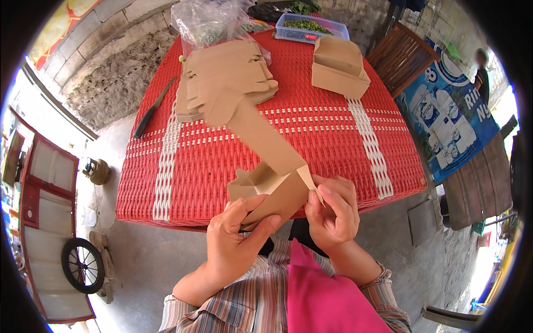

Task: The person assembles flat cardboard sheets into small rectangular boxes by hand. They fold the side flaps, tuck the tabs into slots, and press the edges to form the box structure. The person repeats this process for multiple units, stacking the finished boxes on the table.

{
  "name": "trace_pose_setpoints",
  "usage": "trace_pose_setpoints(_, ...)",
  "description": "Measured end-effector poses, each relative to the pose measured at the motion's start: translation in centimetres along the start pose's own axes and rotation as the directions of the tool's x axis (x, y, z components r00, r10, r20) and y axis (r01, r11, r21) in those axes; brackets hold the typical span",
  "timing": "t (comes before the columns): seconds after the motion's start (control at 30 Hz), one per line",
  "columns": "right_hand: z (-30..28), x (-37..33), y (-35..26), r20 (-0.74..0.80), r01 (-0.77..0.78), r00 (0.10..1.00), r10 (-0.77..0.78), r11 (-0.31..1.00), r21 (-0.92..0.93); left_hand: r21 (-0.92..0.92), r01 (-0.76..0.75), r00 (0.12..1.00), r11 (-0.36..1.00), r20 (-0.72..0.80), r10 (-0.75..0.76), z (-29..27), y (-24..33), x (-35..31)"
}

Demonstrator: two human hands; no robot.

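Note:
A brown cardboard box [286, 195], partly folded up, is held between my hands over the near edge of the red woven table. Its long lid flap [261, 136] stretches away toward a stack of flat cardboard box blanks [225, 75]. My left hand [236, 225] grips the box's near left wall, thumb outside and fingers over the rim. At the right end, my right hand [334, 211] pinches a small side flap [315, 191] between thumb and fingers. A finished-looking box [341, 80] with a raised lid stands at the far right of the table.
On the red table [205, 166], a knife [152, 111] with a dark handle lies at the left. Along the back are a clear plastic bag [205, 25] and a plastic container of chopped greens [312, 30]. A wooden chair [402, 58] stands beyond the right edge; another person [481, 75] is farther off.

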State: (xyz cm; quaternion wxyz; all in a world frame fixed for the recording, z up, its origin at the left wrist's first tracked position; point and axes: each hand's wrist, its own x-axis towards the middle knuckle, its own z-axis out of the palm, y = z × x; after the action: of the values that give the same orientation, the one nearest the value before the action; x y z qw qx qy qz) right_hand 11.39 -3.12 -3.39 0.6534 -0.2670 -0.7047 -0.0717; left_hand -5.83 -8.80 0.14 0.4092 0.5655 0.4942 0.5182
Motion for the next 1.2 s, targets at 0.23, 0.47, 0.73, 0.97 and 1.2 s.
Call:
trace_pose_setpoints(0.23, -0.1, 0.1, -0.3, 0.049, 0.099, 0.994, -0.100, 0.995, 0.022, -0.053, 0.002, 1.000, 0.999, 0.009, -0.002, -0.7, 0.7, -0.1)
trace_pose_setpoints(0.47, 0.2, 0.3, -0.2, 0.025, 0.109, 0.994, -0.109, 0.994, 0.021, 0.009, -0.044, 0.998, 0.999, 0.049, 0.043, -0.9, 0.7, 0.0)
trace_pose_setpoints(0.73, 0.2, 0.9, -0.2, 0.054, 0.092, 0.994, -0.095, 0.994, 0.064, -0.019, -0.061, 0.997, 0.998, 0.052, 0.062, -0.9, 0.7, 0.1)
trace_pose_setpoints(0.97, -0.3, 1.4, -0.2, 0.136, 0.097, 0.985, -0.107, 0.992, 0.076, -0.023, -0.079, 0.995, 0.997, 0.052, 0.080, -0.8, 0.6, 0.1)
trace_pose_setpoints(1.2, -1.0, 1.5, -1.2, 0.238, -0.153, 0.967, 0.092, 0.955, 0.255, 0.029, -0.105, 0.994, 0.994, 0.038, 0.104, -0.6, 0.4, -0.1)
